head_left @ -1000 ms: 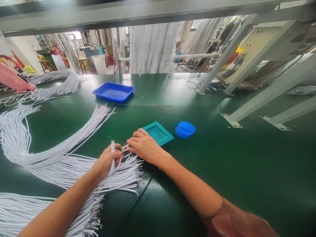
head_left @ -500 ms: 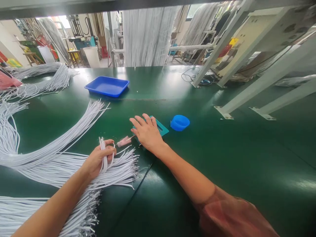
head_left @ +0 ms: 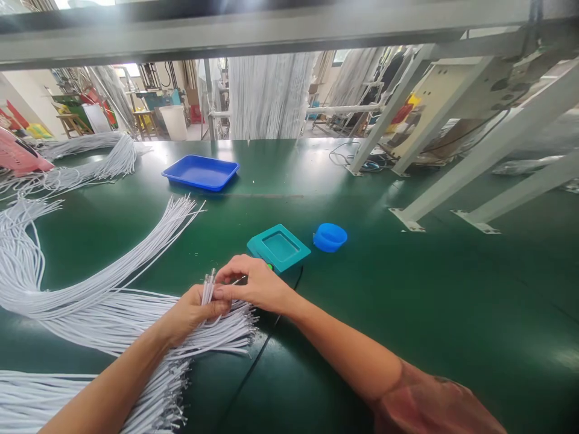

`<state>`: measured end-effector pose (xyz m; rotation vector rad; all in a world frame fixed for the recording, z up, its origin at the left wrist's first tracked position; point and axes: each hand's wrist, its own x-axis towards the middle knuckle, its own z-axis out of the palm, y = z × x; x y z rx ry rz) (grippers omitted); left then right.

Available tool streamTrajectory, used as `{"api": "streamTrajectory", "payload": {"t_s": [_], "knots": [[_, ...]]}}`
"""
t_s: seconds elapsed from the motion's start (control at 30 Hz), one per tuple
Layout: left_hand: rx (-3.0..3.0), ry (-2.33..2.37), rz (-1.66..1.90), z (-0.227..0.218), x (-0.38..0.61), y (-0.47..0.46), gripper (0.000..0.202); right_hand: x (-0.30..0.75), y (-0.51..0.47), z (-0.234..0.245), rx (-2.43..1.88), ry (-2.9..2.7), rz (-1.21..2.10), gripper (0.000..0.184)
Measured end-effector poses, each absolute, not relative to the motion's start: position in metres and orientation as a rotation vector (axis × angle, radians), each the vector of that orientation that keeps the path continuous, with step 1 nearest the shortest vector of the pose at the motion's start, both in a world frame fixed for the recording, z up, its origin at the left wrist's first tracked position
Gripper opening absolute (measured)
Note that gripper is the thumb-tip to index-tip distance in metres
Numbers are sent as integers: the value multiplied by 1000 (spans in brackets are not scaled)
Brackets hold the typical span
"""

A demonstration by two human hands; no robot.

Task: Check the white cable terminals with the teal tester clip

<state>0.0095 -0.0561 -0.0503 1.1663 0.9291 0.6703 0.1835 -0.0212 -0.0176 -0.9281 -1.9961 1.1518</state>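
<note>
My left hand point(head_left: 192, 310) pinches several white cables point(head_left: 208, 290), ends upright above its fingers, while my right hand point(head_left: 257, 286) curls just right of them, grip unclear.

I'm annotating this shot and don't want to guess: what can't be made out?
In the head view:
Right hand: whether it grips anything; overlap with the left hand hides the contact.
Held white cords: end details too small.
Green spot on the teal device: partly hidden by the right hand.
Pink object: cut off by the left edge.
</note>
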Motion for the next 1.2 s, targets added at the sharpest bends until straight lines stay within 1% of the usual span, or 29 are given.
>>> {"api": "streamTrajectory", "payload": {"t_s": [0.1, 0.17, 0.27, 0.33, 0.43, 0.53, 0.6, 0.73, 0.83, 0.9, 0.93, 1.0, 1.03, 1.07, 1.1, 1.2], "knots": [[1155, 931, 636, -49, 8, -57, 19, 178, -23, -25, -987, -1901, 1233, 8], [1153, 982, 690, -47, 7, -57, 21, 176, -21, -29, -1030, -1841, 1223, 6], [1111, 1092, 847, -44, 7, -55, 16, 176, -19, -32, -1053, -1763, 1209, 7], [1045, 1152, 930, -43, 7, -54, 16, 175, -18, -33, -1056, -1716, 1226, 9], [976, 1195, 1009, -45, 9, -54, 17, 174, -19, -35, -1047, -1660, 1239, 12], [934, 1174, 1061, -47, 11, -56, 14, 172, -19, -39, -997, -1588, 1264, 10], [893, 1132, 1076, -46, 12, -57, 11, 171, -20, -41, -924, -1466, 1411, 10], [770, 1029, 1012, -42, 13, -58, 12, 169, -19, -46, -807, -1114, 1853, 16], [719, 994, 982, -40, 13, -58, 12, 169, -18, -50, -805, -1023, 1968, 20], [700, 1011, 991, -40, 13, -57, 11, 172, -15, -51, -812, -1097, 1934, 26], [697, 1023, 999, -39, 13, -57, 12, 174, -14, -50, -812, -1172, 1884, 33], [706, 1044, 1003, -39, 12, -56, 13, 179, -12, -46, -810, -1390, 1692, 48], [716, 1049, 996, -39, 12, -56, 13, 181, -12, -43, -806, -1514, 1559, 51], [725, 1053, 984, -38, 12, -56, 14, 183, -12, -40, -800, -1632, 1422, 49], [733, 1057, 969, -38, 12, -56, 14, 184, -12, -37, -789, -1736, 1304, 44], [762, 1053, 919, -39, 11, -57, 13, 186, -14, -32, -740, -1912, 1139, 20]]}}
